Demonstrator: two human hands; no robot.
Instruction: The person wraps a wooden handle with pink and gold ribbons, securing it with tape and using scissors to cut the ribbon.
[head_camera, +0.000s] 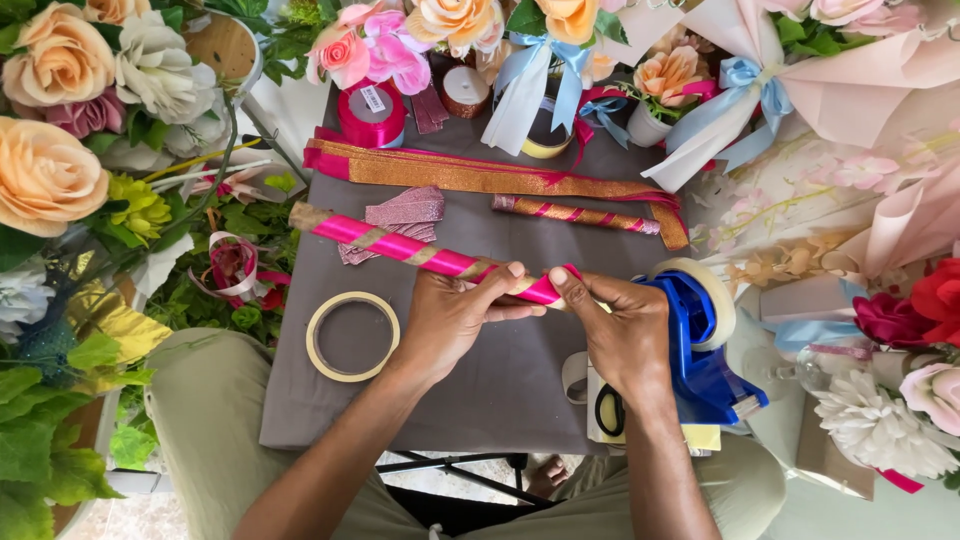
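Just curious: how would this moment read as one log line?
left hand: grips ribbon-wrapped stick | right hand: pinches stick end | blue tape dispenser: beside right hand

Bright even daylight, soft faint shadows, sharp focus, slight bending at edges

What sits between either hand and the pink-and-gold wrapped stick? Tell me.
Nothing visible. The left hand wraps its fingers directly around the pink-and-gold wrapped stick near its right end, and the right hand pinches that end with its fingertips. The tape ring lies to the left on the grey cloth, apart from both hands.
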